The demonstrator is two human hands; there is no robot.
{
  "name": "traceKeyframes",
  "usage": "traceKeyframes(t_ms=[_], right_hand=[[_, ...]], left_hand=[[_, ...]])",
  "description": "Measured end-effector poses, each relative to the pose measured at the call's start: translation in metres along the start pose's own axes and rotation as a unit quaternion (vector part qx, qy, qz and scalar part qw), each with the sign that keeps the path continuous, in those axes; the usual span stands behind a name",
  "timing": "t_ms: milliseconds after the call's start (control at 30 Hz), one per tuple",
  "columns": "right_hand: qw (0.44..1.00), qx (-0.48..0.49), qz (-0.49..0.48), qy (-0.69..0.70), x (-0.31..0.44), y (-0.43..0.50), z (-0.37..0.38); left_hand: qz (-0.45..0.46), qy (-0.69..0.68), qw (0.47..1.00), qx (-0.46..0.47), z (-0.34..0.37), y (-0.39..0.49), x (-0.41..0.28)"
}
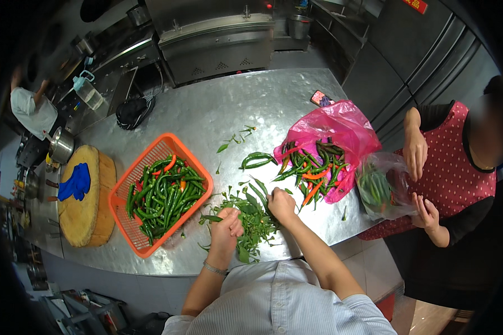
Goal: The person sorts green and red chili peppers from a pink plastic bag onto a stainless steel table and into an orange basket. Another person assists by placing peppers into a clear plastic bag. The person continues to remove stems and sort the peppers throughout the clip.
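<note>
My left hand (227, 225) is closed on a green chili pepper (211, 218), whose end sticks out to the left of the fingers. Below and beside it spreads a heap of green stems and leaves (253, 228). My right hand (281, 205) is at the upper right of this heap, fingers bent down against a few green chilies (260, 190); its fingertips are hidden. To the left, an orange plastic basket (119, 200) holds many green chilies (167, 201) and some red ones. A pink plastic bag (331, 119) lies at the right, with green and red chilies (314, 167) spilling from its mouth.
A person in a dotted red apron (457, 155) stands at the right by a clear bag of chilies (379, 188). Blue gloves (75, 182) lie on a round chopping block (73, 217). A phone (322, 98) and black bag (132, 112) sit on the steel table (201, 104).
</note>
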State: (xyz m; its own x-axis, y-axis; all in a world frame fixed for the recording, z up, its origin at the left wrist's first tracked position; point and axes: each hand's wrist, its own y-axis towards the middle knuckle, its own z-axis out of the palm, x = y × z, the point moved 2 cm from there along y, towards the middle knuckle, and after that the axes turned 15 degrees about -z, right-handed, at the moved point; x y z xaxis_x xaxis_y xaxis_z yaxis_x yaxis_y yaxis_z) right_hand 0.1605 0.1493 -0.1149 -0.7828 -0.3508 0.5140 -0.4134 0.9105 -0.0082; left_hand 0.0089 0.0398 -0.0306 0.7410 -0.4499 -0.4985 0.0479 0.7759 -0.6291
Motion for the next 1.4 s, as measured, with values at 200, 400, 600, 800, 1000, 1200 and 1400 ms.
traceKeyframes(t_ms=[200,400,600,800,1000,1200,1400], right_hand=[[0.999,0.044,0.011,0.006,-0.009,0.001,-0.003],[1.000,0.028,0.005,-0.002,-0.009,-0.002,0.002],[0.970,-0.008,-0.022,0.241,0.031,-0.032,-0.027],[0.902,0.046,0.007,0.428,0.055,-0.061,-0.081],[0.803,0.023,-0.023,0.595,0.045,-0.048,-0.103],[0.813,0.177,-0.018,0.555,0.038,-0.050,-0.104],[0.823,0.183,-0.023,0.537,0.044,-0.056,-0.105]], left_hand=[[-0.006,0.039,0.999,0.000,0.005,0.028,0.018],[-0.023,0.033,0.999,-0.010,0.007,0.034,0.028],[0.040,0.149,0.985,-0.076,0.009,0.032,0.027],[0.004,0.170,0.985,0.009,0.017,0.023,0.015],[-0.082,0.209,0.967,0.123,0.029,0.000,0.011],[-0.117,0.238,0.955,0.132,0.032,-0.013,0.008],[-0.099,0.331,0.933,0.101,0.029,-0.014,0.004]])
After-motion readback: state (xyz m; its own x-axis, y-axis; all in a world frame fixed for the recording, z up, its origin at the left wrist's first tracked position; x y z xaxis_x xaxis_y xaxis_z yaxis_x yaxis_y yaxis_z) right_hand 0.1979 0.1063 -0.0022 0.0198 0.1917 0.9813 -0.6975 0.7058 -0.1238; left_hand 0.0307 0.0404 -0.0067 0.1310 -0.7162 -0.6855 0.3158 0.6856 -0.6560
